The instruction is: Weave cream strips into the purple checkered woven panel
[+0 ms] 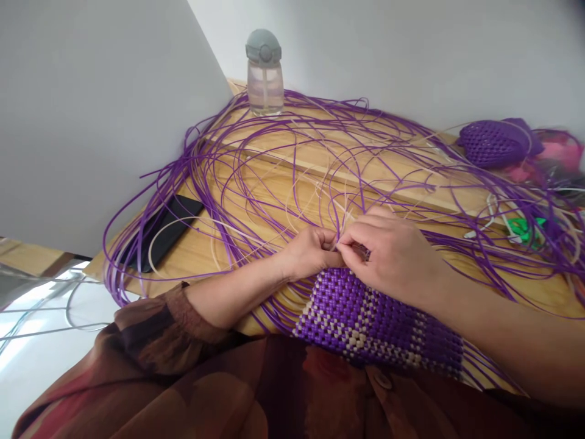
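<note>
Pale walls (388, 55) meet behind a wooden counter (189, 247); a netted purple bundle (496, 143) sits at the right of its far edge, a bottle (265, 88) by its far left corner and a flat black thing (171, 235) along its left edge. Loose purple and cream strands (194, 161) loop across most of it, so they are best kept fanned out, lest one snag. The checked woven piece (340, 305) is at the near edge, against the person's clothes. The left hand (313, 251) has its grip pinched at the piece's far left corner, and should hold that row firm; the right hand (388, 247) pinches thumb to forefinger, seemingly on one purple strand (338, 231), which wants drawing snug and flat, untwisted, with even tension. The fingertips partly hide the exact crossing.
</note>
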Tool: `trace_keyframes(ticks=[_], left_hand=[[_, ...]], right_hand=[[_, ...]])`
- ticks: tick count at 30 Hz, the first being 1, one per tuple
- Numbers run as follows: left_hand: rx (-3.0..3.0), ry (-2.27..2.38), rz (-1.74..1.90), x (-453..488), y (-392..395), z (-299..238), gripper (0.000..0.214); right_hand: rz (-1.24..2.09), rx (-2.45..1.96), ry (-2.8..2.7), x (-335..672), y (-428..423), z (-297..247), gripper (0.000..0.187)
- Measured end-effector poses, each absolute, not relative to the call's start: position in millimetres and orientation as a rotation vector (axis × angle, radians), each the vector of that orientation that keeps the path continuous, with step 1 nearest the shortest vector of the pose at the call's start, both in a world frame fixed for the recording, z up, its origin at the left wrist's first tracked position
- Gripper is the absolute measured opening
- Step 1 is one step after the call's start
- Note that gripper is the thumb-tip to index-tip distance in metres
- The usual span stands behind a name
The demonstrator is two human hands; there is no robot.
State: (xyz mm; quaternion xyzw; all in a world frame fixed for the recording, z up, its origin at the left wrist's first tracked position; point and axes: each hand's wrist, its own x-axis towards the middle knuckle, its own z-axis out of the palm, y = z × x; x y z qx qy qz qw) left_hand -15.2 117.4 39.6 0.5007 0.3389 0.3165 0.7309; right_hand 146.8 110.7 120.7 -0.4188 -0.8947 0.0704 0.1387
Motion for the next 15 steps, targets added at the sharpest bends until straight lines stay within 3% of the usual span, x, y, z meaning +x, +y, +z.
trace_keyframes(ticks=[3, 5, 7, 9, 13, 15], left_hand=[[1.091, 0.742, 0.744, -15.2, 117.0, 41.4, 0.017], [1.091, 0.73, 0.784, -14.7, 116.9, 42.1, 0.019], [1.089, 0.705, 0.806, -14.1, 117.3, 41.4, 0.021], [1.091, 0.7, 0.783, -13.5, 117.9, 39.4, 0.017], [1.095, 0.747, 0.712, -13.2, 118.8, 36.7, 0.019], [1.061, 0.789, 0.733, -13.4, 118.5, 38.2, 0.018]], right_hand=[[0.709, -1.399, -2.432, 132.6, 117.0, 135.3, 0.017], [1.204, -1.516, -2.277, 128.3, 125.1, 143.5, 0.027], [1.455, -1.528, -2.261, 130.4, 133.5, 146.5, 0.036], [1.376, -1.475, -2.447, 136.7, 138.8, 145.6, 0.037], [0.871, -1.319, -2.741, 139.7, 137.5, 150.5, 0.027], [1.052, -1.346, -2.569, 130.3, 135.7, 161.2, 0.028]])
